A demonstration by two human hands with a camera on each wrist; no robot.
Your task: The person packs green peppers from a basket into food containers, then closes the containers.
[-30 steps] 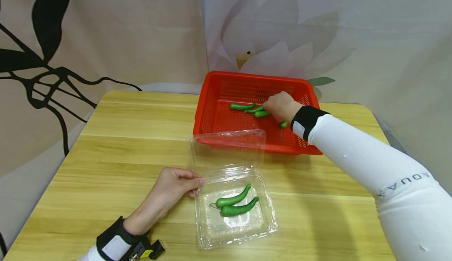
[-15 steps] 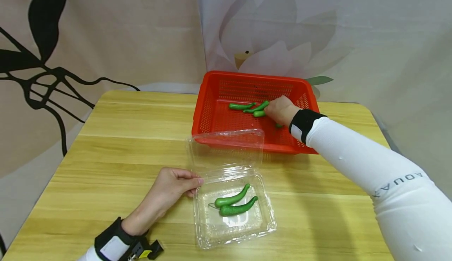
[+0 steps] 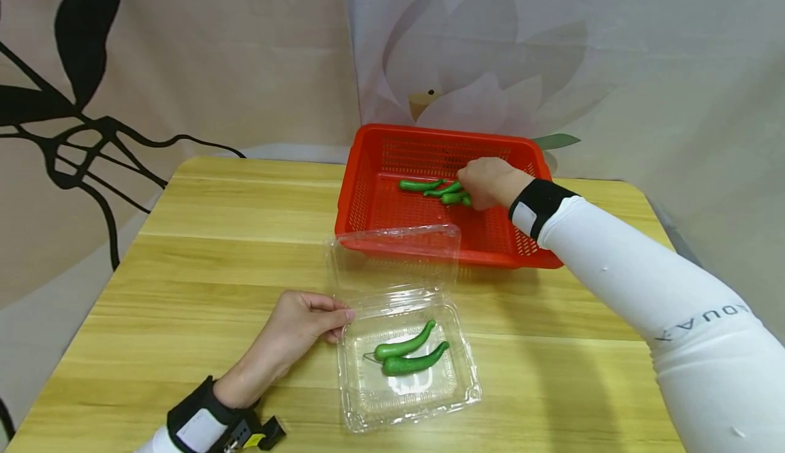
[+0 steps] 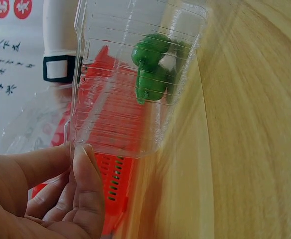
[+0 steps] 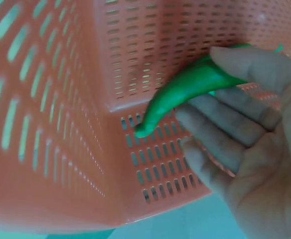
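Observation:
In the head view my left hand (image 3: 303,323) pinches the left rim of an open clear plastic clamshell box (image 3: 405,398) between thumb and fingers. Two green chili peppers (image 3: 417,363) lie side by side in its base, stem ends to the left. My right hand (image 3: 490,182) is inside the red basket (image 3: 503,258). As the right wrist view shows, its thumb and fingers pinch a curved green chili pepper (image 5: 190,84), tip pointing down and left. Several more green chili peppers (image 3: 422,185) lie on the basket floor just left of this hand.
The box's raised clear lid (image 3: 392,262) overlaps the basket's front left rim in the head view. Under everything is a wooden table (image 3: 214,255), with a printed cloth (image 3: 276,51) hanging behind its back edge.
My right hand dipped slightly, then rose again within the basket. A chili pepper seen below the palm earlier no longer shows there. My left hand and the box stay put.

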